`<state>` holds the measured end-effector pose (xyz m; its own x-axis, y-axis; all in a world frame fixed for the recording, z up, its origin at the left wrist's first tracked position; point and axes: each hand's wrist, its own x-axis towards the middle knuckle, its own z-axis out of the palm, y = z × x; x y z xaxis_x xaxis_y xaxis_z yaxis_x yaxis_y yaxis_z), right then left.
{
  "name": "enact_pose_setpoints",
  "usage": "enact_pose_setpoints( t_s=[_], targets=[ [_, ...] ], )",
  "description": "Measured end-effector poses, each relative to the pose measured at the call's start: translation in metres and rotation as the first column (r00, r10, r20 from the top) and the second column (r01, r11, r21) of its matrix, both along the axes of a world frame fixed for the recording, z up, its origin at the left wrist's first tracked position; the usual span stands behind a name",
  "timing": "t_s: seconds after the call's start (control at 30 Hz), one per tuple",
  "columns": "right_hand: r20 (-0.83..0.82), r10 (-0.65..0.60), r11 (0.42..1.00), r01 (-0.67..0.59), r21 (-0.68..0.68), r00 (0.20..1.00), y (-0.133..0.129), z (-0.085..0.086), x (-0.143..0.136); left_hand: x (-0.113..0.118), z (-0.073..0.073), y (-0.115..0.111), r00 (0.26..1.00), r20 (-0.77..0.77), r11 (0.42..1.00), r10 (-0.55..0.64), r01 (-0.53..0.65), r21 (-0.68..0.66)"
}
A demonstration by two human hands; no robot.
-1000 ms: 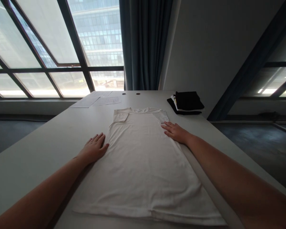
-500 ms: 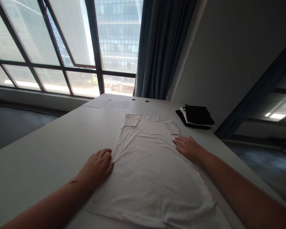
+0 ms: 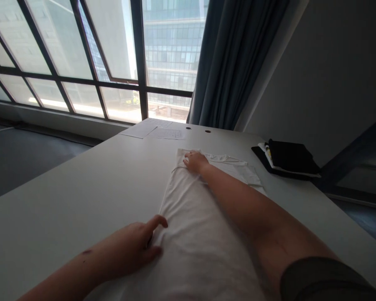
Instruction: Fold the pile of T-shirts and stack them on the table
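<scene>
A white short-sleeved shirt [image 3: 197, 225] lies flat on the white table [image 3: 106, 184], its collar toward the window and its left edge slightly creased. My left hand [image 3: 144, 242] is at the shirt's left edge, low in the view, with thumb and index finger apart at the cloth; its other fingers are hidden. Reaching across the shirt, my right hand [image 3: 196, 161] rests on the upper left sleeve area with fingers bent onto the fabric. My right forearm covers part of the shirt's right side.
Folded dark clothes [image 3: 291, 156] with a white layer form a stack at the table's right. Paper sheets [image 3: 166, 133] lie at the far edge, near two round holes. Beyond are windows and a blue curtain [image 3: 232, 62].
My right hand has moved from the shirt's right side across to its upper left sleeve. My left hand has shifted nearer along the left edge, its thumb and index finger spreading. The view has turned slightly.
</scene>
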<state>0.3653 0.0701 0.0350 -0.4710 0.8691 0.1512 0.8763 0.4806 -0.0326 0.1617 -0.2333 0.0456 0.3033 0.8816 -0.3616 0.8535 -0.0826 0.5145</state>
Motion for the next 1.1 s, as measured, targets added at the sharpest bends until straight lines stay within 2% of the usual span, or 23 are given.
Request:
enact_pose_setpoints(
  t_s=[0.07,0.17,0.27,0.37,0.47,0.57,0.7,0.87,1.0,1.1],
  targets=[
    [-0.042,0.004,0.999,-0.003,0.034,0.999,-0.001,-0.008,-0.013,-0.004,-0.001,-0.004,0.999,-0.01,0.998,-0.044,0.044,-0.037],
    [-0.213,0.04,0.992,-0.014,0.123,0.976,-0.011,-0.011,-0.007,-0.009,-0.005,-0.008,0.998,-0.001,0.996,-0.064,0.063,-0.064],
    [-0.334,0.129,0.977,-0.062,0.204,0.934,-0.023,-0.004,0.015,-0.009,-0.005,-0.008,0.995,0.0,0.994,-0.096,0.096,-0.059],
    [-0.338,0.173,0.966,-0.092,0.242,0.925,-0.033,0.006,0.029,-0.008,-0.001,-0.012,0.992,-0.006,0.988,-0.126,0.125,-0.095],
    [-0.256,0.113,0.986,-0.076,0.15,0.96,-0.037,0.008,0.027,-0.01,0.001,-0.023,0.995,0.036,0.978,-0.095,0.1,-0.185],
    [-0.182,0.017,0.999,-0.01,0.04,0.983,-0.03,0.006,0.017,-0.016,-0.004,-0.04,0.995,0.096,0.978,-0.023,0.043,-0.202],
    [-0.164,-0.093,0.995,0.087,-0.048,0.982,-0.006,0.004,-0.003,-0.021,-0.021,-0.06,0.971,0.183,0.968,0.152,-0.109,-0.226],
    [-0.15,-0.214,0.969,0.19,-0.159,0.965,0.025,-0.005,-0.044,-0.021,-0.035,-0.078,0.901,0.213,0.911,0.378,-0.322,-0.257],
    [-0.104,-0.298,0.933,0.266,-0.243,0.949,0.043,-0.017,-0.075,-0.021,-0.026,-0.089,0.925,0.19,0.935,0.328,-0.289,-0.207],
    [-0.104,-0.307,0.928,0.273,-0.253,0.946,0.053,-0.023,-0.083,-0.02,-0.015,-0.09,0.95,0.147,0.953,0.276,-0.25,-0.173]
  ],
)
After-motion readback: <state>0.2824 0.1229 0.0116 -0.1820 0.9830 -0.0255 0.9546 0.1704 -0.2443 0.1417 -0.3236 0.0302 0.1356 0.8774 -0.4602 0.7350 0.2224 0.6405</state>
